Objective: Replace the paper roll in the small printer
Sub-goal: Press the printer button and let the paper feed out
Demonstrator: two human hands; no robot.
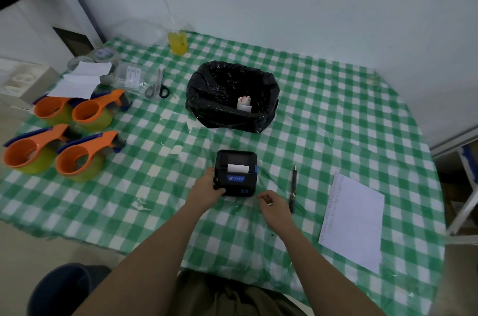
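The left hand [207, 190] grips the left side of the small black printer [236, 173] on the table [336, 114]. The right hand [274, 205] is just beside it, fingers curled loosely, touching nothing.

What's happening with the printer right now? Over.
Left hand gripping the printer's left side; right hand loose beside it, apart. Lid shut, paper poking from the slot. Pen nearby, nothing blocking.
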